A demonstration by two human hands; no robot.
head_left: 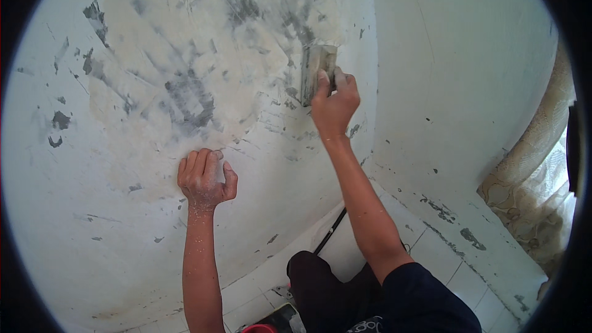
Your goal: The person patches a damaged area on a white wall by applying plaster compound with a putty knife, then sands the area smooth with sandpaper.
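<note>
Right hand (336, 106) gripping a flat block (317, 60) near the wall corner (374, 86)
Left hand (203, 180) curled, can't tell if empty; loads of free wall (123, 216) leftward

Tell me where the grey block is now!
In the head view, the grey block is in the upper middle, held in the right hand against the patchy wall, left of the corner.

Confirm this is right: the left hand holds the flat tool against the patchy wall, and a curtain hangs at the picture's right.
Wrong hand: the head view shows the right hand holding the flat tool against the patchy wall; the curtain is as stated.
</note>
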